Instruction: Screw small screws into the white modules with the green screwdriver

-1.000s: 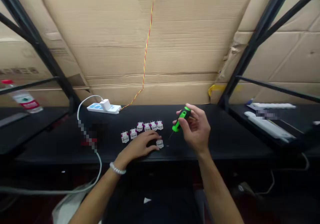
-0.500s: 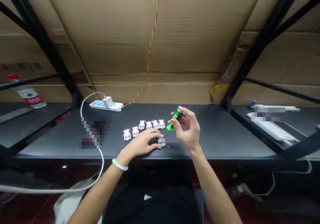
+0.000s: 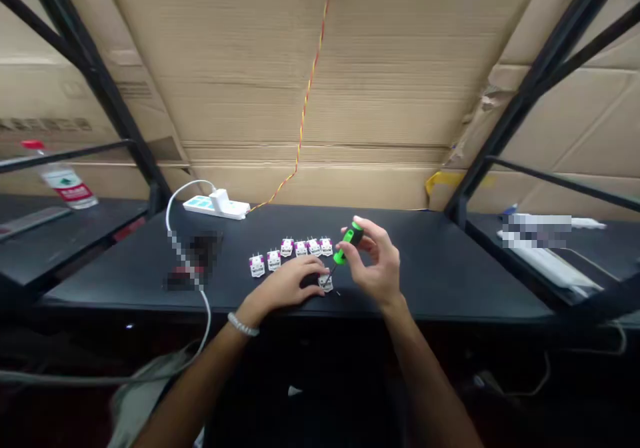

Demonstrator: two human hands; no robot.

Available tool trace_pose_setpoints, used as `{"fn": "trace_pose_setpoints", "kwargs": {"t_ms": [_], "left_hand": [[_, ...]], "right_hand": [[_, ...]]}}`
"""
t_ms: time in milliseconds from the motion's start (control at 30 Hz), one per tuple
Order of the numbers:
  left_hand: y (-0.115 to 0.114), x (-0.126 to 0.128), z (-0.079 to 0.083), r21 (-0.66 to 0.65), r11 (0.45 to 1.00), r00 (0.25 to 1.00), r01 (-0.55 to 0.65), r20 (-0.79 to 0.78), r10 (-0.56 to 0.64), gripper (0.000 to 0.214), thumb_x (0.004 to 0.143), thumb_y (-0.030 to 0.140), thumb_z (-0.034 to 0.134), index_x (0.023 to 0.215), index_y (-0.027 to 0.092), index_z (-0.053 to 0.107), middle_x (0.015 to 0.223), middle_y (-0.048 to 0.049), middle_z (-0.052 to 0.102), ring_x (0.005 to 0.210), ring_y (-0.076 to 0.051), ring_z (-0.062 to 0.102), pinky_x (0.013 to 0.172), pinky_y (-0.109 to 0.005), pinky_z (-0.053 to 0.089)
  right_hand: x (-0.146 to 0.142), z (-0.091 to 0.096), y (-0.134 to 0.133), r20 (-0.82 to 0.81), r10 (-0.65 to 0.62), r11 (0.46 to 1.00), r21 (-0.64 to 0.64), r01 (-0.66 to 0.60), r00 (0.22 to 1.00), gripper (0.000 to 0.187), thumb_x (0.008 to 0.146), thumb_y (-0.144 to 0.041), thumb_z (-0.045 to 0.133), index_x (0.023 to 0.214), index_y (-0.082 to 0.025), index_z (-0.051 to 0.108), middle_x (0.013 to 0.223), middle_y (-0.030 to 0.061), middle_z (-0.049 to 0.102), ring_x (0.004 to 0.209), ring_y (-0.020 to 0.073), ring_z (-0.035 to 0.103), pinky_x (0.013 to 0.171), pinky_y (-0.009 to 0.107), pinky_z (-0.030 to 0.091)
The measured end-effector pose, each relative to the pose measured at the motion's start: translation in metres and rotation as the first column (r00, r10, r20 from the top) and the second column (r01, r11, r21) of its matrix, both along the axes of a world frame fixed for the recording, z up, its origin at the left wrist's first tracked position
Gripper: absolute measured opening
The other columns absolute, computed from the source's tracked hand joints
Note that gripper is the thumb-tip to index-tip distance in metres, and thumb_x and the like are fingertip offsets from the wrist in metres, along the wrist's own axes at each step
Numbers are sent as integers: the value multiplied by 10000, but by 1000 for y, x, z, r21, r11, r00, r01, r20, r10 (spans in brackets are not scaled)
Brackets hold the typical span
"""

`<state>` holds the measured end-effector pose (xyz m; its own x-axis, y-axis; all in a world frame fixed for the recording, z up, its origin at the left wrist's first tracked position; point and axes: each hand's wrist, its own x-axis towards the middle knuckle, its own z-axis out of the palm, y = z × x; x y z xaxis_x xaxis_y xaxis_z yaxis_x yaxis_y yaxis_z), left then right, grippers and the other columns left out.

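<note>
My left hand (image 3: 287, 285) rests on the dark tabletop, its thumb and fingers closed around a small white plug-like part (image 3: 327, 283). My right hand (image 3: 376, 261) grips the green and black handle of a screwdriver (image 3: 349, 243). The tool is tilted, and its thin shaft runs down to the white part by my left fingertips; the exact contact of the tip is too small to tell. A tiny metal piece, perhaps a screw (image 3: 339, 293), lies just right of that part. Beyond my left hand, several similar white and purple parts (image 3: 257, 266) with prongs stand in an uneven row.
A white power strip (image 3: 203, 205) with a charger (image 3: 219, 199) plugged in lies at the back left. Its white cable (image 3: 206, 301) hangs over the front edge. Black frame posts (image 3: 480, 155) flank the desk, with cardboard (image 3: 380, 68) behind. A bottle (image 3: 70, 185) stands far left.
The camera view has shifted slightly, and the picture's brightness differs. Both hands keep nearly the same hold, with the screwdriver still at the white part.
</note>
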<state>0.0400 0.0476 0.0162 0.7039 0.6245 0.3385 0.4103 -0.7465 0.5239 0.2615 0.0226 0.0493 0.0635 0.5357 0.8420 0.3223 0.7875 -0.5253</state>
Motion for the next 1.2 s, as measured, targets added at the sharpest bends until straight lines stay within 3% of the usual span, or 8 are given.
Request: {"fn": "trace_pose_setpoints", "kwargs": {"t_ms": [233,333,467,533,733,933,1100,1200], "left_hand": [[-2,2,1,7,1000,1000,13,11,-13,268,954,288,766,1212,222,743,1273,-94,723,1191,-263,692,1108,-411,538],[-2,2,0,9,1000,1000,7,8,-7,271,957,293,763,1218,224,744,1286,-97,721,1199,-268,693,1115,-417,536],[-2,2,-1,3,1000,1000,12,25,-12,284,955,292,769,1230,222,748,1296,-98,717,1205,-265,692,1114,-410,536],[-1,2,-1,2,1000,1000,11,27,-11,280,945,287,782,1215,218,755,1267,-93,725,1191,-263,696,1106,-406,539],[-1,1,-2,-8,1000,1000,4,25,-3,287,955,294,774,1232,221,756,1278,-92,717,1190,-260,693,1108,-407,532],[0,1,-4,-20,1000,998,11,56,-10,280,946,298,786,1219,236,775,1285,-82,718,1209,-259,686,1126,-408,524],[0,2,-2,-45,999,999,9,36,-8,257,939,295,794,1185,223,790,1257,-84,730,1169,-258,703,1099,-408,542],[-1,2,-1,-46,999,999,1,47,1,251,939,289,793,1183,229,795,1291,-85,721,1202,-265,692,1120,-417,532]], "right_hand": [[-4,5,-8,16,190,974,-126,-187,982,443,1079,-255,516,1517,-317,533,1379,108,685,1011,218,782,886,426,699],[-5,10,-12,58,131,989,-82,-126,990,419,1062,-280,537,1480,-295,562,1353,119,641,1029,224,746,865,415,683],[-9,18,-18,66,-95,994,66,91,993,389,922,-277,783,1297,-274,679,1196,92,647,1013,233,690,805,380,653],[-11,21,-20,49,-150,985,94,145,987,327,935,-244,767,1254,-276,702,1149,80,664,999,227,689,800,374,648],[-11,25,-26,88,1,998,-57,4,996,373,1047,-194,528,1397,-275,626,1297,116,684,1132,258,729,903,420,660],[-17,25,-26,76,-181,981,85,175,981,344,931,-261,774,1268,-294,713,1171,86,640,1018,242,688,855,414,644],[-20,20,-25,57,7,998,-62,-4,998,410,1058,-224,529,1460,-288,574,1354,119,649,1194,264,700,1035,468,607],[-22,17,-23,53,-41,998,-37,43,998,419,997,-284,666,1411,-266,598,1314,126,641,1169,280,693,993,468,618]]}}
